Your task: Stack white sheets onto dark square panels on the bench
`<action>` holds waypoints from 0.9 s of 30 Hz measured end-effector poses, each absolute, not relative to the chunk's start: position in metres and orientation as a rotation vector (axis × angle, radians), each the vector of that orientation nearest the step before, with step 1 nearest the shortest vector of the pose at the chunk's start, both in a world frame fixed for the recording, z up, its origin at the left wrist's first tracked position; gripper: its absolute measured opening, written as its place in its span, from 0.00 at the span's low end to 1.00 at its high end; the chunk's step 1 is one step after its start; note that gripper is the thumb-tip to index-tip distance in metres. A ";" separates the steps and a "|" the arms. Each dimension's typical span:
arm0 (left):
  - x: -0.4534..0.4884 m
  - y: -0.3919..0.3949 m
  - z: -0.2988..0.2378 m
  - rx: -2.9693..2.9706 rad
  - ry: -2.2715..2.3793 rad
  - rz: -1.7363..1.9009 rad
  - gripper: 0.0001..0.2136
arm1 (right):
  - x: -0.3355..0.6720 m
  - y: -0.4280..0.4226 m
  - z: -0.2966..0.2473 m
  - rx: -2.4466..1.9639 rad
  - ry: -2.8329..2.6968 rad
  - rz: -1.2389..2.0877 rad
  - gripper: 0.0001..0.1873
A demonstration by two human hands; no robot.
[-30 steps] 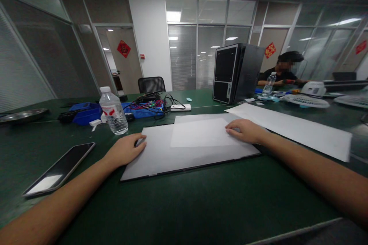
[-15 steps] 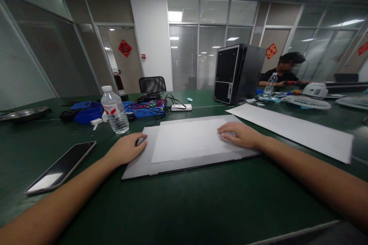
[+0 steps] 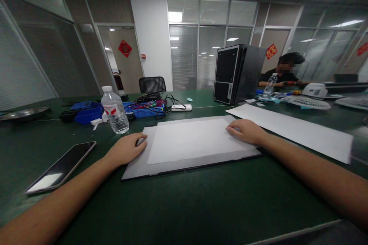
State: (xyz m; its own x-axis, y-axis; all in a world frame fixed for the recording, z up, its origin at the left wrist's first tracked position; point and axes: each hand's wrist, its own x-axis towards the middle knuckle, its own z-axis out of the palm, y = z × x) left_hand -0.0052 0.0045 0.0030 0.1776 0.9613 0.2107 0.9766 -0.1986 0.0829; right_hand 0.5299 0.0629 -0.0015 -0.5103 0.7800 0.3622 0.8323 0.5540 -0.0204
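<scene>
The green bench (image 3: 184, 206) carries a flat grey panel (image 3: 138, 169) with a white sheet (image 3: 192, 139) lying on it. The right hand (image 3: 245, 131) presses flat and released on the sheet's far right corner. The left hand (image 3: 126, 148) rests loosely curled on the panel's left edge, grasping nothing, near a water bottle (image 3: 115, 111).

A sheet (image 3: 195, 139) lies on the panel (image 3: 184, 162), bottle (image 3: 114, 110) behind-left, phone (image 3: 59, 167) left, computer tower (image 3: 238, 73) behind-right.

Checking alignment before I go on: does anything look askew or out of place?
The white sheet lies off-centre on the grey panel: bare strips show along the panel's left and near edges, almost none at the right. Nothing looks spilled.
</scene>
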 end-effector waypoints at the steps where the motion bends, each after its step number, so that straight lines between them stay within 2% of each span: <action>1: -0.006 0.005 0.003 -2.360 -1.937 -0.340 0.31 | 0.527 0.061 -0.001 -1.298 -2.482 -0.210 0.28; 12: -0.003 0.003 0.006 -2.356 -1.993 -0.333 0.35 | 0.513 0.050 0.003 -1.022 -2.622 -0.085 0.22; 27: -0.004 0.004 0.005 -2.351 -2.001 -0.341 0.33 | 0.513 0.046 0.004 -0.902 -2.653 0.000 0.18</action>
State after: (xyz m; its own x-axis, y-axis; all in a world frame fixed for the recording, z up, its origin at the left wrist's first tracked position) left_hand -0.0038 0.0036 0.0051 0.1459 0.9710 0.1893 0.9789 -0.1694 0.1146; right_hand 0.5129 0.0460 0.0037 -0.7417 0.5920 0.3153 0.5919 0.7988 -0.1074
